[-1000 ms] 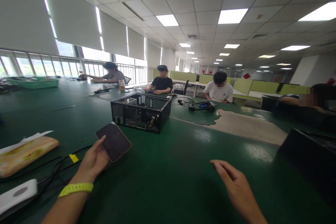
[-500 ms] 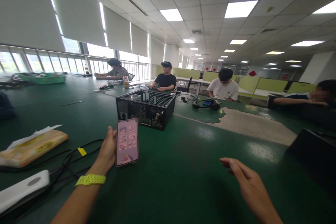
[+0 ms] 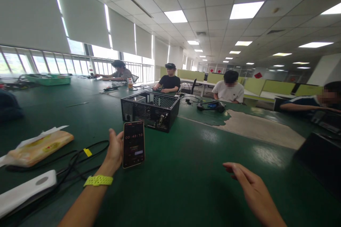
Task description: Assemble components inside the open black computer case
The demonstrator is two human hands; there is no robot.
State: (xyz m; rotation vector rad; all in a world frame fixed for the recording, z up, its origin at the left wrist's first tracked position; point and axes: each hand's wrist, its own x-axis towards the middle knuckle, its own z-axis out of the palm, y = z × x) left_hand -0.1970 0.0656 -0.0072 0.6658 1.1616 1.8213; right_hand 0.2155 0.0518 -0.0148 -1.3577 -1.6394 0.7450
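My left hand (image 3: 114, 150), with a yellow-green band at the wrist, holds a phone (image 3: 133, 144) upright above the green table (image 3: 173, 184). The phone's dark screen faces me and shows a timer readout. My right hand (image 3: 249, 186) hovers low over the table at the lower right, palm down, fingers loosely apart and holding nothing. An open black computer case (image 3: 150, 110) stands on the table just beyond the phone.
At the left lie a tissue pack (image 3: 37, 148), black cables (image 3: 77, 159) and a white device (image 3: 25, 193). A black box (image 3: 319, 163) sits at the right edge. Several people sit along the far side; a green tray (image 3: 48, 79) stands far left.
The phone went from tilted flat with a dark screen to upright facing me, its screen lighting pink and then showing a dark timer. My right hand stayed nearly still.
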